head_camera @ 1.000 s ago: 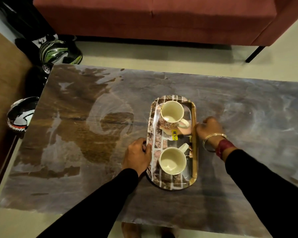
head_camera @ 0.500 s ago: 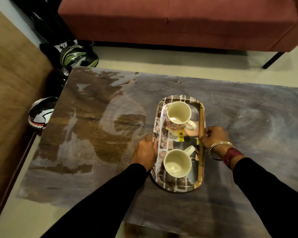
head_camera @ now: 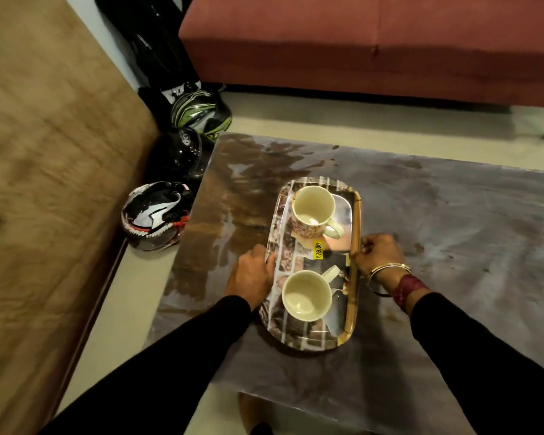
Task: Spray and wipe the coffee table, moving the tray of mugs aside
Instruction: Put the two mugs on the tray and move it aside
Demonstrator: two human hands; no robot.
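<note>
A patterned oblong tray (head_camera: pixel 354 271) sits on the marbled brown-grey coffee table (head_camera: pixel 453 215), near its left end. Two cream mugs stand on it: a flower-patterned mug (head_camera: pixel 311 211) at the far end and a plain mug (head_camera: pixel 307 295) at the near end. A yellow price sticker (head_camera: pixel 318 249) lies between them. My left hand (head_camera: pixel 252 274) grips the tray's left rim. My right hand (head_camera: pixel 377 254), with bangles at the wrist, grips the right rim. Wet streaks show on the tabletop left of the tray.
A red sofa (head_camera: pixel 358 42) stands beyond the table. Three helmets lie on the floor at the table's left end: a green one (head_camera: pixel 198 113), a dark one (head_camera: pixel 182 152) and a black-white one (head_camera: pixel 154 215). A brown wooden surface (head_camera: pixel 44 183) fills the left side.
The tray with both hands on its rims has shifted left towards the table's left end. The view has swung left, showing more of the helmets and the wooden surface.
</note>
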